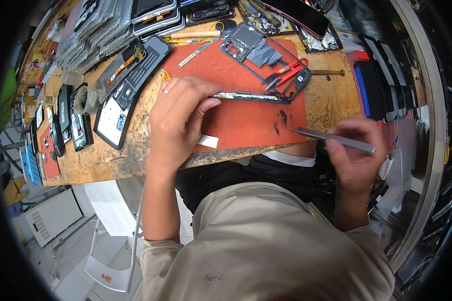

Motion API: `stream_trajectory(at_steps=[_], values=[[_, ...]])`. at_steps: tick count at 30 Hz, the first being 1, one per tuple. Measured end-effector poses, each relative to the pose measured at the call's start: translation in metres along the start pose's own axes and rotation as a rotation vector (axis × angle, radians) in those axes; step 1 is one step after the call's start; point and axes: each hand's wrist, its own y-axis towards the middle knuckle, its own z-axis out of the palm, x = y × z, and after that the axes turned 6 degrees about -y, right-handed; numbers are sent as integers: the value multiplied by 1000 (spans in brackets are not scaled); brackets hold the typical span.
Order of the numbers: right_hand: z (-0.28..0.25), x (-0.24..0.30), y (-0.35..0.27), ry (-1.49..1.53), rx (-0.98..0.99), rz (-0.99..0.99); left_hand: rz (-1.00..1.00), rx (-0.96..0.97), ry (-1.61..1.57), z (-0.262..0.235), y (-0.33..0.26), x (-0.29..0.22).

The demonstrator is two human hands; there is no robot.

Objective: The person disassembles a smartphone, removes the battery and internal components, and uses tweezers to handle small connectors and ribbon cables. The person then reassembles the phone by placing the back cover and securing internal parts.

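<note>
My left hand (178, 118) grips one end of an opened phone (253, 97), tilted on its edge so its thin side with exposed inner parts shows. Fingers and thumb are closed on it, above a red mat (246, 133). In my right hand (359, 155), blurred by motion, is a pair of metal tweezers (336, 139), their tips over the mat's right edge, apart from the phone. Beyond the phone lies a dark phone frame (243, 42) with red-handled cutters (289, 74) across it. A small white strip (208, 141) rests beside my left hand.
Opened phone parts (118, 118) lie left of the mat, and bubble-wrapped stacks (93, 37) rise behind them. A brass-coloured screwdriver (329, 72) is at the right. Dark phone panels (379, 85) stand along the right side. A white chair (110, 208) is below the bench's left edge.
</note>
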Motion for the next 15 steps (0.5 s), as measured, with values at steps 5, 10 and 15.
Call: stream_trajectory(at_steps=[5,10,15], values=[[30,-6,7,-310,335,92,5,-166,-8,18,-15,-11],[48,12,21,459,136,204,-17,-166,95,17,-29,-21],[63,31,55,449,232,194,-80,-219,100,23,-31,-19]])
